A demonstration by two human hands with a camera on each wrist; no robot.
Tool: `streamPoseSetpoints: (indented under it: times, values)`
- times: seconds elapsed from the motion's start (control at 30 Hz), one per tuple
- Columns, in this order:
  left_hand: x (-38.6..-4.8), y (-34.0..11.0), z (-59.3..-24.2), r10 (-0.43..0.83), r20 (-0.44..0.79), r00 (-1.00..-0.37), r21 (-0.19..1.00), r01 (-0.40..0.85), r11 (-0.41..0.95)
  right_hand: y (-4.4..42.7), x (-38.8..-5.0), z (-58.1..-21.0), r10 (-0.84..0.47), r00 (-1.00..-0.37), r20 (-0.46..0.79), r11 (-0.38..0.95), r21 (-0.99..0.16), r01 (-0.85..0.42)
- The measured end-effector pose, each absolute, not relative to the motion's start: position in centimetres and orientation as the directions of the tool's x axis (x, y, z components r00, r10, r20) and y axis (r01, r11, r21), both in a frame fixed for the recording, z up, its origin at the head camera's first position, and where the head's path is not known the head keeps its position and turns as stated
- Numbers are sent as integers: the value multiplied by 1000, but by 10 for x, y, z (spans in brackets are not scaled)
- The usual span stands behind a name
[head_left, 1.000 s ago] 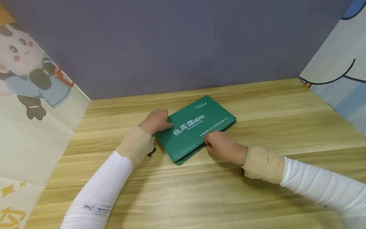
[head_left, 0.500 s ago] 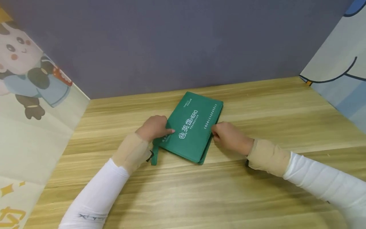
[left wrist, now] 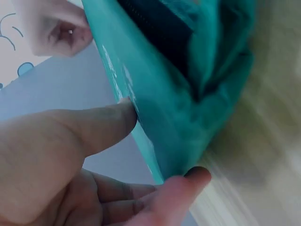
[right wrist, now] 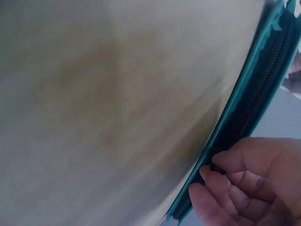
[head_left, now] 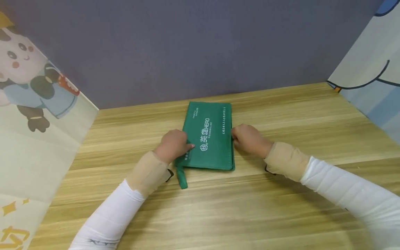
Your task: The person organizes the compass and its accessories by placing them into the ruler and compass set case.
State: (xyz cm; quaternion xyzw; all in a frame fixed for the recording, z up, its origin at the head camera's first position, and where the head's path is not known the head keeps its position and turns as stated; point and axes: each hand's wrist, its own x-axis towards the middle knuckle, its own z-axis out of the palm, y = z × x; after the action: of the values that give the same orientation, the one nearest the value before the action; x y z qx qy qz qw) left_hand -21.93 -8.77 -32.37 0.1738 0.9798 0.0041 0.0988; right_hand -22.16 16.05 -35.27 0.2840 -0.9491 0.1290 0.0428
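Note:
A green zip pouch (head_left: 215, 149) with white lettering lies on the wooden table, its long sides running away from me. My left hand (head_left: 174, 145) grips its left edge, thumb on the cover and fingers at the edge. From the near left corner hangs a green wrist strap (head_left: 182, 177). At the right side, my right hand (head_left: 250, 139) has thumb and forefinger pinched at the dark zipper (right wrist: 265, 87). They appear to hold the zipper pull, mostly hidden by the fingertips. In the left wrist view the pouch end (left wrist: 188, 113) shows folded fabric and dark zipper tape.
The pale wooden table (head_left: 218, 211) reaches a grey-purple upright panel (head_left: 200, 48) at the back. Side walls carry cartoon pictures, a pink-faced animal figure (head_left: 28, 69) at left and blue and white shapes (head_left: 375, 66) at right.
The pouch has turned anticlockwise from lying slanted to nearly straight, its far end swinging left. Its strap has come into view. Both hands stay on it, the right one having moved slightly away from me.

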Motion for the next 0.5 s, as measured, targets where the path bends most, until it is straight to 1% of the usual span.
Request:
streamPoseSetpoints:
  times: [0.1, 0.23, 0.5]
  values:
    - [-214, -83, -323, 332, -167, -928, 33, 331, 943, 162, -227, -353, -524, -836, 160, 807, -221, -548]
    - [-210, -80, -324, 317, -168, -933, 19, 318, 948, 161, -232, -353, -517, -845, 135, 813, -232, -534]
    - [-212, -77, -323, 296, -193, -935, -9, 304, 953, 155, -238, -350, -493, -866, 87, 847, -180, -500]
